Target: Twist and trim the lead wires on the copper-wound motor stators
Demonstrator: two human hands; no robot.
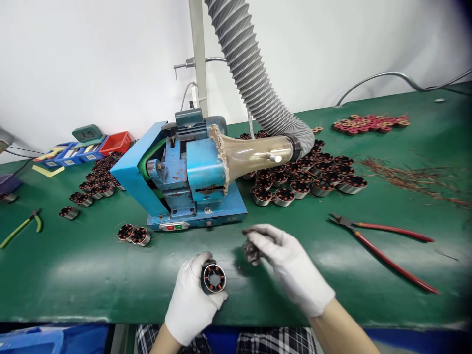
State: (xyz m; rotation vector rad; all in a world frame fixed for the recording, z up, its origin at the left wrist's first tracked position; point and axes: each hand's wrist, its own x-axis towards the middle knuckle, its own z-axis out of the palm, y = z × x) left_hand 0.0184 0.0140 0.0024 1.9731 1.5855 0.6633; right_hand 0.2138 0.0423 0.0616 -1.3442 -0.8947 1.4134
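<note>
My left hand (191, 300), in a white glove, is closed around a motor stator (214, 279), a metal ring with copper windings inside. Its open end faces up toward me, and a thin wire sticks out at its left. My right hand (283, 260), gloved in white with blackened fingertips, hovers over the bench to the right of the stator. Its fingers are slightly bent and apart, with nothing plainly held between them. Beyond both hands stands a blue belt-driven machine (206, 169) with a clear plastic funnel (254, 152) taped to its side.
Many stators (300, 187) crowd the right of the machine; a pair (140, 236) sits at its left. Red-handled cutters (391, 255) and a pile of wire scraps (413, 182) lie at right. Green pliers (22, 228) lie far left. A grey hose (254, 73) comes down to the funnel.
</note>
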